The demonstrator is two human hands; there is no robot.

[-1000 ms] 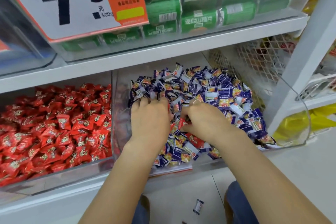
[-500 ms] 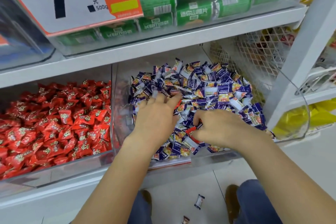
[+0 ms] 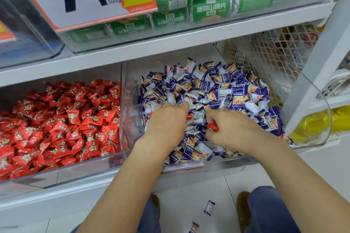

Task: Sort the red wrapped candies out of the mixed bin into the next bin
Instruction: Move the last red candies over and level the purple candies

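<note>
Right hand pinches a red candy, left digs in the mixed bin.
Right hand (image 3: 234,128) fingers closed on red candy (image 3: 213,126), lifted clear to carry left to red bin (image 3: 60,174). Left hand (image 3: 166,119) fingers buried among purple candies (image 3: 223,89); grip can't tell, another red one (image 3: 190,117) beside.

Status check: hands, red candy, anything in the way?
Right hand pinching a red candy over the mixed bin. Left hand flat in the pile, another red one at its fingers. Red bin alongside, path clear.
</note>
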